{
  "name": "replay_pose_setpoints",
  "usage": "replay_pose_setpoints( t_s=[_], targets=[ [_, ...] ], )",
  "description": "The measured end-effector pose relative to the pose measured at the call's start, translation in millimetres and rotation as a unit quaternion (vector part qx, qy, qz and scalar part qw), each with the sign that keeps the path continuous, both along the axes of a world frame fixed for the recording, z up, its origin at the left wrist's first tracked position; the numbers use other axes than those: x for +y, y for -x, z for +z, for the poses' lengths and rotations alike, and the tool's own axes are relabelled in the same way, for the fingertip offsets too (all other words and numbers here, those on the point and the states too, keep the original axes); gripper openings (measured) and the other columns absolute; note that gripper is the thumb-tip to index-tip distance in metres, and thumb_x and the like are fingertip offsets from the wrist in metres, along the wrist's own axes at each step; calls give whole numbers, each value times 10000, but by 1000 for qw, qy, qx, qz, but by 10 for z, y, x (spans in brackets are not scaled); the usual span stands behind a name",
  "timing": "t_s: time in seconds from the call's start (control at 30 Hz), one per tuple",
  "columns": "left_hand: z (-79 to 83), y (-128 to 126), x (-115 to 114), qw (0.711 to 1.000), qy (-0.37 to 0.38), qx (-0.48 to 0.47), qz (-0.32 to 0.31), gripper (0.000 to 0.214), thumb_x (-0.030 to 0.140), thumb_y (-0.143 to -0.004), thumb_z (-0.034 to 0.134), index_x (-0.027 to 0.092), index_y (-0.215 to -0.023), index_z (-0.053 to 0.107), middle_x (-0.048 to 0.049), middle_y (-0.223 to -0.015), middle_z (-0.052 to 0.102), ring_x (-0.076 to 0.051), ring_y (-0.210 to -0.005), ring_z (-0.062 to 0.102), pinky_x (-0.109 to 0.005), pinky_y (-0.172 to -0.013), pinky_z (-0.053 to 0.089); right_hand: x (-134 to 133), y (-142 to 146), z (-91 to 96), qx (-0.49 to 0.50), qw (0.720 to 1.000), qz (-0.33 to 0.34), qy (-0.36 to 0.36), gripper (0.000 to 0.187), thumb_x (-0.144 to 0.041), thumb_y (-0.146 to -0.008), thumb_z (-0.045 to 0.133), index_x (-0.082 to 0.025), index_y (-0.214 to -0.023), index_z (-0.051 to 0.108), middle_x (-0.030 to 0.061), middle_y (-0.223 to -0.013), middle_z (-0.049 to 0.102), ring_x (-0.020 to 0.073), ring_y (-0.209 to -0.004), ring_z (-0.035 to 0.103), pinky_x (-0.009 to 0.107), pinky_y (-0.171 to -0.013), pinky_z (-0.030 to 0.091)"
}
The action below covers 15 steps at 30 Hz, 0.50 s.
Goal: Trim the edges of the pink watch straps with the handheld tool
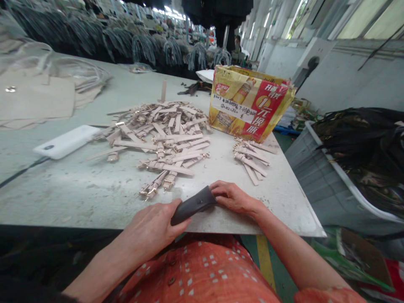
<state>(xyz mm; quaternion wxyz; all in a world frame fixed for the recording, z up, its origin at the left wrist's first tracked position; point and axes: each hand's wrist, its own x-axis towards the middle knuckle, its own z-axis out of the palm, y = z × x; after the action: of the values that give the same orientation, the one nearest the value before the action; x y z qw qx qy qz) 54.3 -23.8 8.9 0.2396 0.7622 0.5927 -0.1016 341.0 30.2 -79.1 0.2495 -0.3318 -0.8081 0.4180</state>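
Left hand (pixel 158 223) grasps one end of a dark object (pixel 195 204); right hand (pixel 235 198), fingertips partly hidden, meets the other, grip indeterminable. Beyond it, a carton (pixel 232 110), contents unseen; farther right, a grey bin (pixel 328 185), cut off, holding dark articles (pixel 366 143).

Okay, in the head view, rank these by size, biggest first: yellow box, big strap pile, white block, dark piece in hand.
1. Big strap pile
2. Yellow box
Smallest, unranked: white block and dark piece, too alike in area to separate.
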Motion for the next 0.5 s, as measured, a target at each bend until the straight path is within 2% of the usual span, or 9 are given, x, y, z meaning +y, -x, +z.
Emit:
replay_pose_setpoints(
  t_s=[0.1, 0.23, 0.37, 0.43, 0.5],
  targets=[
    [-16, 36, 34, 1000, -15, -17, 3, 369, 543, -1016, 513, 268, -1122, 736, -127, -1047, 901, -362, -1008, 867, -408, -847, 558, -9, 46, -8, -1, 999, -37, -5, 288, -39, -987, 740, -218, -1117, 924, 96, -1248, 855, 234, -1180, 805, 359, -1066, 630],
    [-42, 249, 35, 998, -37, -41, 42, 460, 641, -980, 502, 267, -1112, 734, -120, -999, 891, -378, -964, 858, -429, -821, 562, -81, 146, -48, -7, 995, -98, -17, 217, -76, -913, 829, -218, -1056, 911, 75, -1134, 872, 225, -1038, 819, 324, -925, 627],
    [-55, 472, -8, 993, -50, -85, 67, 499, 691, -955, 518, 271, -1081, 756, -109, -995, 896, -384, -970, 858, -444, -832, 573, -187, 206, -81, -71, 980, -129, -133, 212, -48, -870, 793, -224, -978, 840, 60, -989, 867, 236, -936, 789, 373, -942, 575],
    [-49, 538, -56, 991, -46, -99, 74, 486, 683, -946, 544, 279, -1083, 778, -88, -970, 900, -370, -948, 864, -431, -825, 582, -245, 207, -94, -96, 969, -118, -195, 185, -53, -897, 771, -223, -962, 805, 78, -990, 866, 253, -952, 779, 402, -956, 548],
    [-38, 570, -110, 991, -40, -99, 77, 437, 653, -936, 579, 291, -1046, 798, -65, -901, 894, -349, -897, 867, -407, -794, 587, -300, 197, -109, -90, 965, -95, -226, 167, -64, -936, 746, -221, -976, 787, 100, -1040, 868, 262, -983, 774, 403, -941, 544]
  ],
)
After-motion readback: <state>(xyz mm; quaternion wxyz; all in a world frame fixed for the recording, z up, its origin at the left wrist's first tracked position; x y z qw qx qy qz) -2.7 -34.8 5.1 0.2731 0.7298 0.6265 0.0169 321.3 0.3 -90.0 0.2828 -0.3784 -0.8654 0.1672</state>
